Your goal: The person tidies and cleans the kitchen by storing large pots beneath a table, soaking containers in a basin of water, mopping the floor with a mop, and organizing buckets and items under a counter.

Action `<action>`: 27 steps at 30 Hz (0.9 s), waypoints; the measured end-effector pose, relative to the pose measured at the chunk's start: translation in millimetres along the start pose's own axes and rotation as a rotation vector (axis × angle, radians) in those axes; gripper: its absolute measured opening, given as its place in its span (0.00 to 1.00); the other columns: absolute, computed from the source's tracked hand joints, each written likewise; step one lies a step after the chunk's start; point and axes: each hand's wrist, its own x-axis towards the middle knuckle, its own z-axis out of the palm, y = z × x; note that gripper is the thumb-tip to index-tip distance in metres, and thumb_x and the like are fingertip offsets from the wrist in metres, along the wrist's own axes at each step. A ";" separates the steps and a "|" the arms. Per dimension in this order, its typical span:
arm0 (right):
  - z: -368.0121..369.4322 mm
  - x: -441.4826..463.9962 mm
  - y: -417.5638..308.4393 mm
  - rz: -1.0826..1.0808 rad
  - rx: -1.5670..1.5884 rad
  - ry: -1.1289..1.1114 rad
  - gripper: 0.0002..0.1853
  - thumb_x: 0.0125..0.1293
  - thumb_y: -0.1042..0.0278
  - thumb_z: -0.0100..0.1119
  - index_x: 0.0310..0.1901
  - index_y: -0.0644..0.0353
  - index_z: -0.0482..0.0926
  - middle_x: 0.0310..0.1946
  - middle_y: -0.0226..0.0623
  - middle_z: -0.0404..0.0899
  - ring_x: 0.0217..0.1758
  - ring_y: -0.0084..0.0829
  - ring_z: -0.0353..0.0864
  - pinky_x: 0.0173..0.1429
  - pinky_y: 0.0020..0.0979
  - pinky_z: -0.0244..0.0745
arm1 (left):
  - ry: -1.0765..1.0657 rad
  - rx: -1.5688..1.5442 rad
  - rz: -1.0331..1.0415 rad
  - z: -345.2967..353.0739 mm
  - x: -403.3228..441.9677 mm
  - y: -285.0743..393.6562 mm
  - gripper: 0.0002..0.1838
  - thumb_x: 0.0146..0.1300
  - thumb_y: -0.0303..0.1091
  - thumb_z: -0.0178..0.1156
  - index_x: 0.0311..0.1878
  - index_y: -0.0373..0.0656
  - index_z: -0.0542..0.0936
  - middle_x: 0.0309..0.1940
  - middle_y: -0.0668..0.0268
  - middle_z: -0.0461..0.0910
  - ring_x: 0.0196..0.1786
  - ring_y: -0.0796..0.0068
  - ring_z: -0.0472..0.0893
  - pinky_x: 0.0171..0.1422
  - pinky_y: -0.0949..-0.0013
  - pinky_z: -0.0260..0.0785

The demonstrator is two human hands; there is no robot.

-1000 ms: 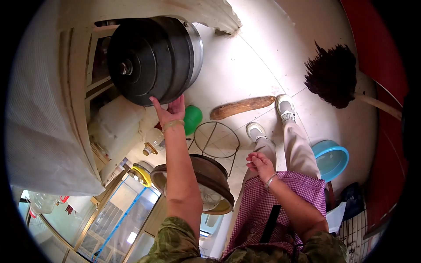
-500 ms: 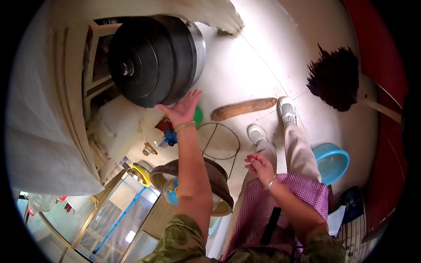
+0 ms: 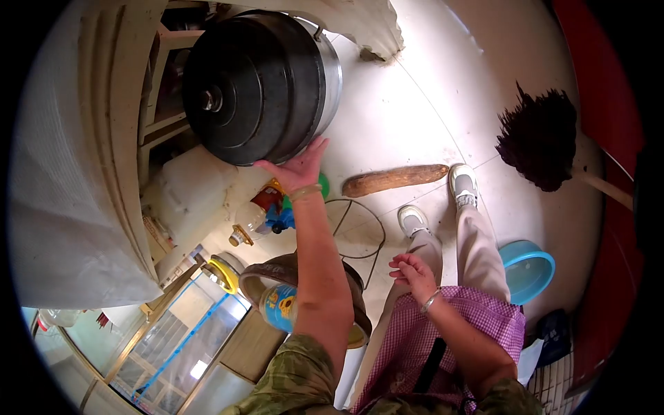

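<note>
A large black domed lid point(image 3: 256, 86) with a metal knob and a silvery rim behind it fills the upper left. Against its lower edge is my left hand point(image 3: 301, 169), palm up, with thumb and fingers spread and not wrapped round it. My right hand point(image 3: 413, 274) hovers above my trouser legs, fingers loosely bent, with nothing visible in it. Beneath my left forearm stands a brown round vessel point(image 3: 266, 270), partly hidden, and a bottle with a blue and yellow label point(image 3: 280, 308) shows at it. A round wire stand point(image 3: 356, 228) is beside the forearm.
A wooden log point(image 3: 394, 180) lies on the floor by my shoes. At the right are a blue basin point(image 3: 528, 272) and a dark bristly broom head point(image 3: 539, 138). Plastic bottles point(image 3: 250, 218) and a pale container point(image 3: 197, 180) sit below the lid, beside an open cabinet point(image 3: 149, 117).
My left hand's fingers have spread, and it has moved right along the lid's lower edge. The whole view has shifted slightly. The labelled bottle has come into sight. My right hand keeps its pose.
</note>
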 end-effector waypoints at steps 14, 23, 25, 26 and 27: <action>3.5 -6.9 -4.8 0.032 -0.013 -0.030 0.14 0.69 0.63 0.49 0.53 0.58 0.72 0.46 0.32 0.79 0.43 0.24 0.79 0.47 0.27 0.72 | 0.069 -0.007 0.051 9.6 15.8 21.2 0.67 0.39 0.74 0.63 0.73 0.44 0.40 0.74 0.54 0.33 0.74 0.44 0.40 0.71 0.32 0.38; 11.8 -6.7 -16.5 0.030 -0.041 -0.027 0.14 0.70 0.64 0.46 0.53 0.58 0.73 0.46 0.33 0.80 0.42 0.23 0.80 0.47 0.25 0.74 | 0.051 0.103 0.030 25.1 46.1 66.0 0.61 0.44 0.76 0.56 0.74 0.55 0.40 0.75 0.64 0.31 0.75 0.47 0.33 0.69 0.26 0.33; 11.5 -5.5 -15.9 0.032 -0.039 -0.027 0.14 0.70 0.64 0.46 0.53 0.58 0.73 0.46 0.33 0.80 0.42 0.23 0.80 0.47 0.26 0.73 | 0.090 0.143 0.042 40.2 44.3 72.4 0.61 0.44 0.77 0.55 0.74 0.56 0.40 0.75 0.65 0.31 0.75 0.49 0.32 0.70 0.27 0.33; 10.7 -5.2 -14.3 0.035 -0.037 -0.028 0.14 0.70 0.64 0.46 0.53 0.58 0.73 0.46 0.33 0.80 0.42 0.24 0.80 0.47 0.26 0.73 | 0.111 0.164 0.048 45.0 43.6 74.8 0.61 0.44 0.78 0.54 0.74 0.57 0.40 0.75 0.65 0.31 0.76 0.50 0.32 0.70 0.28 0.33; 11.0 -6.4 -12.1 0.040 -0.032 -0.027 0.14 0.70 0.64 0.46 0.53 0.58 0.73 0.46 0.33 0.80 0.43 0.24 0.80 0.47 0.26 0.73 | 0.181 0.134 0.027 44.4 47.2 80.7 0.61 0.45 0.76 0.55 0.74 0.52 0.41 0.75 0.62 0.33 0.76 0.50 0.34 0.71 0.31 0.33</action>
